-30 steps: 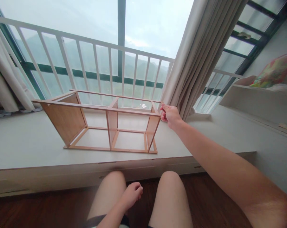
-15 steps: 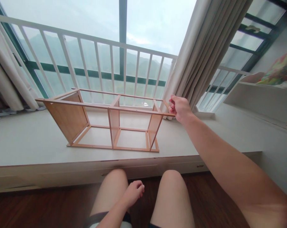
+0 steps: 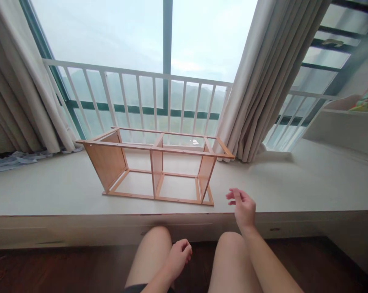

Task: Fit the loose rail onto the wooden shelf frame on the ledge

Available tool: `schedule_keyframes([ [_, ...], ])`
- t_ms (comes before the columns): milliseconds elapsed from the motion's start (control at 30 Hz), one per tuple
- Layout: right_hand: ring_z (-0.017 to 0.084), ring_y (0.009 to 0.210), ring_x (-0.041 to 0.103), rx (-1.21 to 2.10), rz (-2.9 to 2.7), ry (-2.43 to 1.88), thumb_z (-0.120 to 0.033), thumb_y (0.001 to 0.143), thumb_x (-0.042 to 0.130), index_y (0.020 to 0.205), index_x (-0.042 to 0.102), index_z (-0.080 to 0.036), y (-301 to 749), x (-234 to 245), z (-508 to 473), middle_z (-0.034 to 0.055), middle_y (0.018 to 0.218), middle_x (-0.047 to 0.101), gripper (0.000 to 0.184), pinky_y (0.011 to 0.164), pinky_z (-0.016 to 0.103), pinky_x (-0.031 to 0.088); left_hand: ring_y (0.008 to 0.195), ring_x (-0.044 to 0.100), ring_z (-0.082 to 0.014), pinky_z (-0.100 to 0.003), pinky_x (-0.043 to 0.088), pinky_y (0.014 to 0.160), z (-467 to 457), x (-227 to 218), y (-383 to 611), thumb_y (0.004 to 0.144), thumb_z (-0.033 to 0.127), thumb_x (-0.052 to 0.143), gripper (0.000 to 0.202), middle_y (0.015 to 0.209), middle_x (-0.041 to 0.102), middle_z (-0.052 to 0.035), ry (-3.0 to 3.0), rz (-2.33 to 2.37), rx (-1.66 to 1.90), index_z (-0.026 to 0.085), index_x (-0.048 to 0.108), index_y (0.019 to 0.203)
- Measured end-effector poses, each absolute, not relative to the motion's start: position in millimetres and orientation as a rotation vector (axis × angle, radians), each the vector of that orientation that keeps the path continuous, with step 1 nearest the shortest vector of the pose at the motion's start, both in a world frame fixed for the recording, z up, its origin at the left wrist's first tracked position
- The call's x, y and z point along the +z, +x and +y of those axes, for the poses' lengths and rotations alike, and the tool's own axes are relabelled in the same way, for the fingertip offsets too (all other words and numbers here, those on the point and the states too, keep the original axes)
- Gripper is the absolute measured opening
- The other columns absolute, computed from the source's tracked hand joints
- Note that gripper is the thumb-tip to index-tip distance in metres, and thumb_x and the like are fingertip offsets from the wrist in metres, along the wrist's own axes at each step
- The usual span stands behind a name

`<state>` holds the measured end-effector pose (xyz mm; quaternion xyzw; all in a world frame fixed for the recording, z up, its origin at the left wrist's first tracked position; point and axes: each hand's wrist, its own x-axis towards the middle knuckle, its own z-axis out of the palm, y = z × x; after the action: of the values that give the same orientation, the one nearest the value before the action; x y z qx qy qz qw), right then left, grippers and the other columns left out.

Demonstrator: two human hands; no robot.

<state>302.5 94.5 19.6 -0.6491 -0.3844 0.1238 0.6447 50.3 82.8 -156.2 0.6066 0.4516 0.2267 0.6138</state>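
Hands of a seated person are showing at the bottom of a head-camera view, above two bare knees. Right hand (image 3: 243,207) is hovering in the air over the front edge of a pale window ledge (image 3: 49,191), fingers loosely spread and holding nothing; it is sitting near the right end of a wooden shelf frame (image 3: 155,165) but is not touching it. Left hand (image 3: 179,254) is resting between the knees, fingers curled in loosely, gripping nothing. Shelf frame is lying on the ledge, an open light-wood skeleton with a solid panel at its left end and a divider in the middle. White railing (image 3: 135,97) is running behind it across a large window, and beige curtains (image 3: 263,77) are hanging on both sides.
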Motion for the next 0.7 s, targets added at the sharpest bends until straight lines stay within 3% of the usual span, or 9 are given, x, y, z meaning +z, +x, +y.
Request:
schedule_keyframes([
  [67, 0.014, 0.048, 0.047, 0.295, -0.867, -1.529, -0.06, 0.083, 0.053, 0.084, 0.07, -0.013, 298.2, -26.5, 88.3, -0.0015, 0.053, 0.052, 0.05, 0.049, 0.028, 0.042, 0.058, 0.05, -0.0135, -0.025, 0.035, 0.056, 82.0, -154.4, 49.6, 0.078, 0.038, 0.048, 0.022, 0.061, 0.054, 0.0001, 1.376, 1.052, 0.592, 0.017, 0.052, 0.07],
  [100, 0.014, 0.048, 0.046, 0.284, -0.857, -1.547, -0.062, 0.08, 0.055, 0.08, 0.07, -0.013, 297.1, -44.3, 87.4, -0.0017, 0.052, 0.05, 0.05, 0.049, 0.029, 0.041, 0.059, 0.049, -0.0138, -0.025, 0.036, 0.056, 82.5, -153.7, 48.2, 0.077, 0.04, 0.049, 0.024, 0.061, 0.053, 0.0002, 1.367, 1.057, 0.627, 0.018, 0.051, 0.07],
  [200, 0.019, 0.069, 0.055, 0.219, -0.821, -1.555, -0.065, 0.078, 0.052, 0.071, 0.063, -0.015, 299.8, -77.9, 93.1, 0.0042, 0.071, 0.057, 0.051, 0.067, 0.034, 0.046, 0.06, 0.048, -0.0144, -0.027, 0.037, 0.058, 90.2, -148.2, 37.6, 0.077, 0.051, 0.05, 0.034, 0.062, 0.05, 0.0006, 1.323, 1.098, 0.777, 0.019, 0.049, 0.067],
  [400, 0.024, 0.092, 0.061, 0.341, -0.952, -1.593, -0.062, 0.087, 0.033, 0.108, 0.06, -0.012, 307.2, -107.9, 127.8, 0.0123, 0.099, 0.065, 0.061, 0.086, 0.037, 0.048, 0.076, 0.054, -0.0206, -0.029, 0.041, 0.063, 132.3, -94.7, -4.8, 0.076, 0.062, 0.049, 0.046, 0.077, 0.056, -0.0044, 1.251, 1.412, 1.177, 0.018, 0.056, 0.082],
  [500, 0.025, 0.115, 0.058, 0.441, -1.096, -1.667, -0.057, 0.089, 0.03, 0.122, 0.057, -0.01, 303.6, -121.8, 146.3, 0.0168, 0.123, 0.063, 0.064, 0.1, 0.037, 0.043, 0.08, 0.055, -0.022, -0.03, 0.043, 0.064, 152.4, -55.1, -16.9, 0.075, 0.061, 0.051, 0.049, 0.088, 0.06, -0.0071, 1.257, 1.49, 1.309, 0.017, 0.057, 0.092],
  [700, 0.029, 0.13, 0.05, 0.515, -1.363, -1.876, -0.041, 0.089, 0.037, 0.12, 0.063, -0.012, 297.0, -134.5, 162.0, 0.0178, 0.131, 0.061, 0.049, 0.11, 0.045, 0.032, 0.097, 0.058, -0.0251, -0.031, 0.047, 0.069, 157.2, -5.5, 1.7, 0.081, 0.051, 0.052, 0.039, 0.102, 0.062, -0.0106, 1.372, 1.359, 1.308, 0.017, 0.058, 0.099],
])
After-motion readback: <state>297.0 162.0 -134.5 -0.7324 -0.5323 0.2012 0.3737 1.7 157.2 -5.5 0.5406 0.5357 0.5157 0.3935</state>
